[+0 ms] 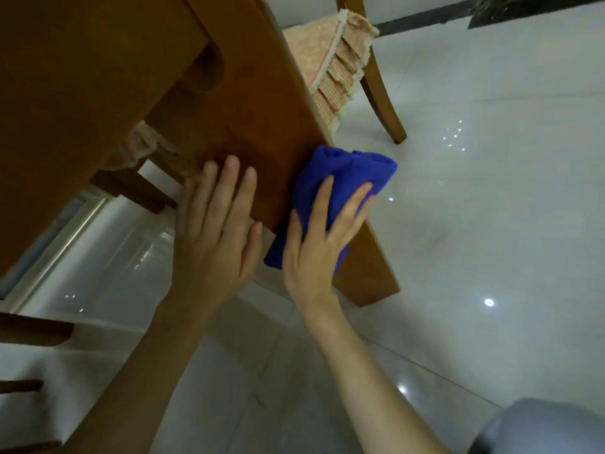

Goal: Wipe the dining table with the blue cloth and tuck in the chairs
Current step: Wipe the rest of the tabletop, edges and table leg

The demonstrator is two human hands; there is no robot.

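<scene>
Bunching blue cloth [330, 194] under right hand [314, 253]

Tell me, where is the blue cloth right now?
In the head view, the blue cloth sits bunched under the right hand, pressed against the outer edge of the wooden panel, just right of the flat left hand.

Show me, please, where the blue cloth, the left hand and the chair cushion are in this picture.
blue cloth [357, 168]: head view, on its bunched upper end.
left hand [209, 237]: head view, on the back of the hand.
chair cushion [314, 54]: head view, on its pink top, behind the table edge.
</scene>
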